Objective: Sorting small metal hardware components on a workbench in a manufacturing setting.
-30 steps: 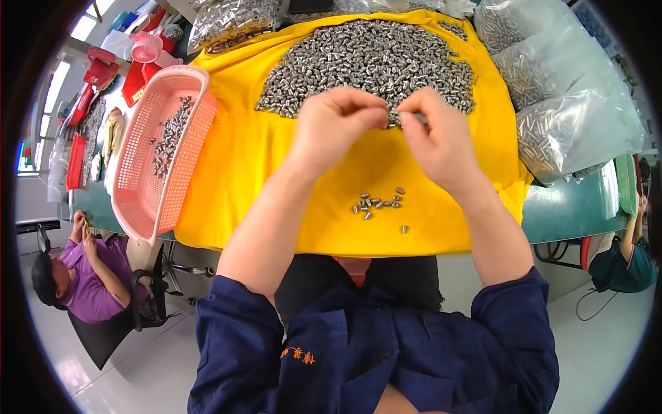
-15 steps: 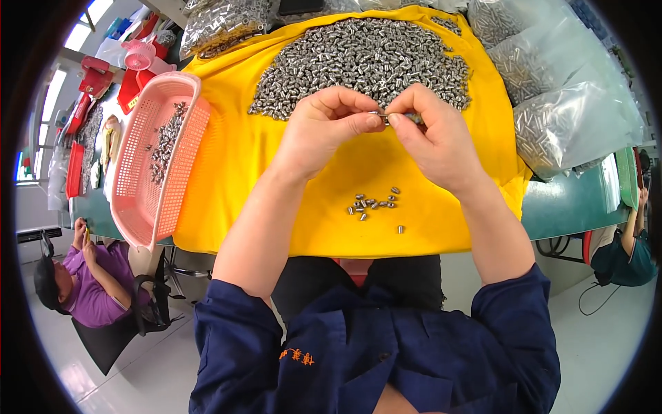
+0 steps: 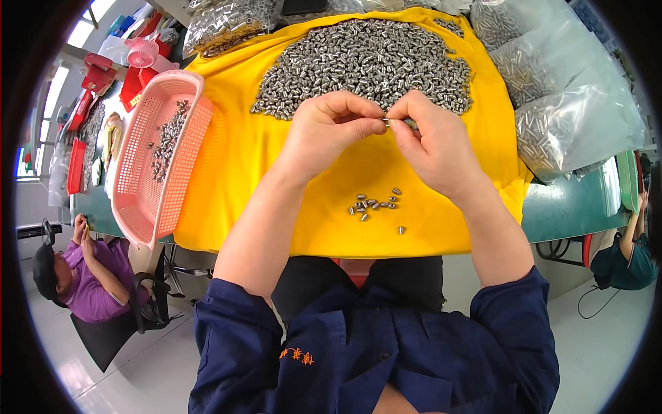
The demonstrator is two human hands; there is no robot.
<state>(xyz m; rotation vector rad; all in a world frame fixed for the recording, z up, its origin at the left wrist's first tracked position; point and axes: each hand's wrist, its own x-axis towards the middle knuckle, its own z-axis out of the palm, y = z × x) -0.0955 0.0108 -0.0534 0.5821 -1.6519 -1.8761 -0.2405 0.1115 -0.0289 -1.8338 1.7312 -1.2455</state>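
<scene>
Thumb and forefinger of the left hand (image 3: 334, 131) close in a tight pinch, and the right hand (image 3: 434, 141) does the same; the two grips nearly meet on a small metal piece (image 3: 387, 121), of which only a sliver shows between the fingertips. Another greyish bit shows behind the right thumb; whether it belongs to the same piece, I cannot tell.

Taking the meeting fingertips as the clock's centre, a broad pile of metal pieces (image 3: 365, 62) spreads at 12 o'clock on a yellow cloth (image 3: 234, 165), its near edge partly hidden by both hands. At 6 o'clock lie a few loose pieces (image 3: 375, 205), well apart from the pile. At 9 o'clock stands a pink basket (image 3: 185, 159) with more pieces inside, too small to make out singly. Clear bags (image 3: 552, 131) of metal parts rest at 3 o'clock, blurred by their plastic. At 11 o'clock a dark flat object (image 3: 303, 5) is cut off by the top edge. Green table (image 3: 572, 207) shows at 4 o'clock.
</scene>
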